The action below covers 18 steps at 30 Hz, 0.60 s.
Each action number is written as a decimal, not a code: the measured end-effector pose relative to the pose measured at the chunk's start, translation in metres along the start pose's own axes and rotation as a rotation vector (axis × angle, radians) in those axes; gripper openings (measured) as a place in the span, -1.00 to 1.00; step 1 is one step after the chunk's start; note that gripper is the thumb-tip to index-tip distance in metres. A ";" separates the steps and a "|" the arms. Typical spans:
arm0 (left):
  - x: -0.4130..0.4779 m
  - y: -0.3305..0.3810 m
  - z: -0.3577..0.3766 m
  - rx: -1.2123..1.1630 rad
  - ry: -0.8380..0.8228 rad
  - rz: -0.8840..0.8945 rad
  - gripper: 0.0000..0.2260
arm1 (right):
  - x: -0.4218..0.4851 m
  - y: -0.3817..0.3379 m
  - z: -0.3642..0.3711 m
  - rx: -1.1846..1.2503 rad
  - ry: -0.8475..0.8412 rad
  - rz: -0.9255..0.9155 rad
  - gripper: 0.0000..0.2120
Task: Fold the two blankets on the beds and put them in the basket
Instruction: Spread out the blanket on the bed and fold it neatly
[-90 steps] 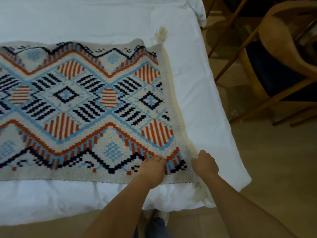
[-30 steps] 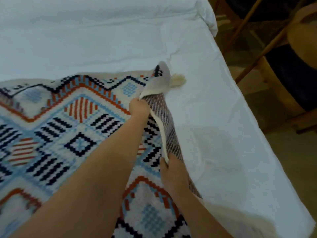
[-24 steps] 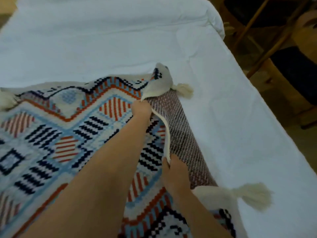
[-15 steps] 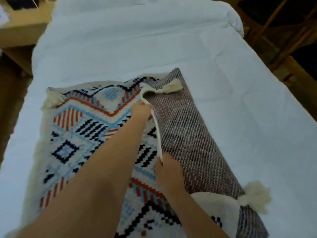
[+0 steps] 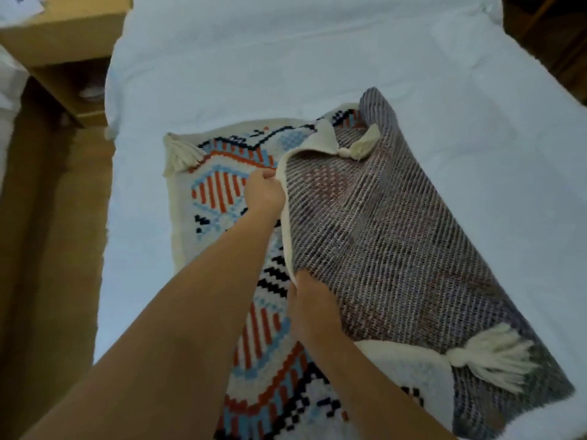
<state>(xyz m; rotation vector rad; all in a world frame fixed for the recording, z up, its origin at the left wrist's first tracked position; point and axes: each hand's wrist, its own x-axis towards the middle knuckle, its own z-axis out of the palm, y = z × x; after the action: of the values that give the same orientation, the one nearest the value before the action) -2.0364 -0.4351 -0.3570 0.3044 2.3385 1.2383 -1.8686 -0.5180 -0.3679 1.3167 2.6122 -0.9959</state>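
A woven blanket [image 5: 387, 236] with an orange, blue and black pattern and cream tassels lies on the white bed [image 5: 286, 65]. Its right part is turned over leftward, so the grey-brown striped underside faces up. My left hand [image 5: 265, 193] grips the cream edge of the turned part near the far end. My right hand [image 5: 313, 308] grips the same edge nearer to me. The patterned face [image 5: 222, 192] shows under and left of my arms. No basket and no second blanket are in view.
A brown cardboard box [image 5: 60, 30] stands on the wooden floor [image 5: 47, 249] left of the bed. A dark wooden piece of furniture [image 5: 559, 36] is at the upper right. The bed's far half holds only white sheet.
Both hands lifted the blanket's right edge and carried it leftward over the patterned face; more of the striped underside now shows. My view has swung left, bringing in the box and floor.
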 end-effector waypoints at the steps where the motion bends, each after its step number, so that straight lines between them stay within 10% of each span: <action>1: 0.006 -0.006 -0.016 0.020 0.003 0.012 -0.74 | -0.002 -0.013 0.011 -0.010 -0.016 0.002 -0.75; 18: 0.082 -0.107 -0.175 0.170 0.198 0.028 -0.78 | -0.003 -0.149 0.132 -0.018 -0.150 -0.121 -0.70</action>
<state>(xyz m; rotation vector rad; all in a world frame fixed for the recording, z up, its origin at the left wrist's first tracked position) -2.1928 -0.5887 -0.3863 0.2820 2.6240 1.1293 -2.0067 -0.6589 -0.3933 1.0467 2.6056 -1.0406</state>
